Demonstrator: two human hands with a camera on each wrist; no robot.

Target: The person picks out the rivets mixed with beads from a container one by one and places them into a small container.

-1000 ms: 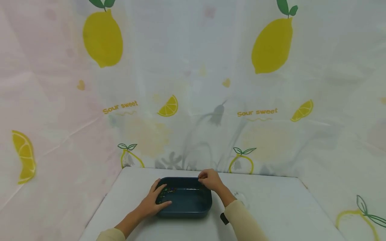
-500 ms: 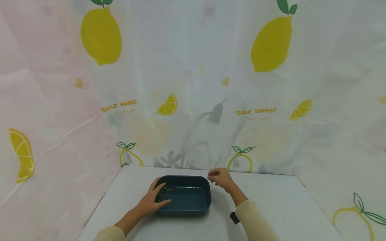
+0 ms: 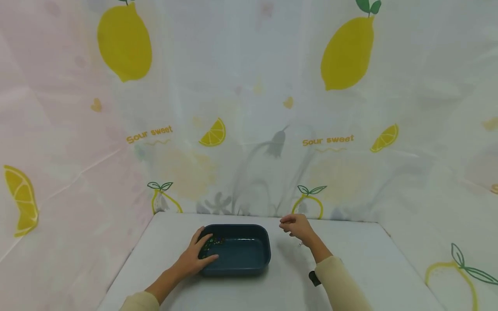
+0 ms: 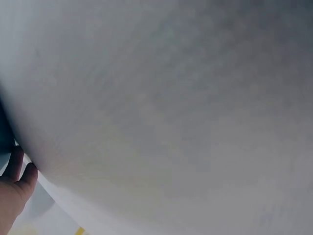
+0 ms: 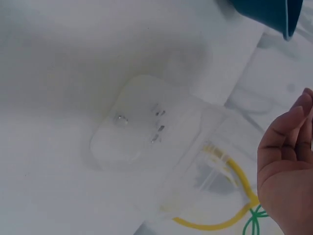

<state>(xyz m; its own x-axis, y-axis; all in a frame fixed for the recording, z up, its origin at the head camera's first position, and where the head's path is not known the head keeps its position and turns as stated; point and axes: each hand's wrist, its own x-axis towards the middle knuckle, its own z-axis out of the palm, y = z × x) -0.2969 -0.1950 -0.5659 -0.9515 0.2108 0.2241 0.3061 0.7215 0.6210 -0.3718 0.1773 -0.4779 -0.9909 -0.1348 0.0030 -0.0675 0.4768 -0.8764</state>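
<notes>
A dark blue rectangular dish (image 3: 249,271) stands on the white table. Small multicoloured pieces (image 3: 215,241), too small to make out, lie in its left end. My left hand (image 3: 191,258) rests with spread fingers over the dish's left rim, thumb reaching over the inside. Right of the dish, my right hand (image 3: 297,226) is raised with fingertips drawn together; I cannot tell whether something small is between them. Beside that hand in the right wrist view lies a clear plastic box (image 5: 110,147) with a few small silvery pieces (image 5: 159,128) in it.
The white table (image 3: 389,276) meets a lemon-printed curtain (image 3: 249,172) at its back edge. A dark device (image 3: 314,278) sits at my right wrist, by the cream sleeve (image 3: 338,280).
My right hand has moved away from the dish's back right corner, out to the right over the table. My left hand stays on the dish. The head view has shifted slightly.
</notes>
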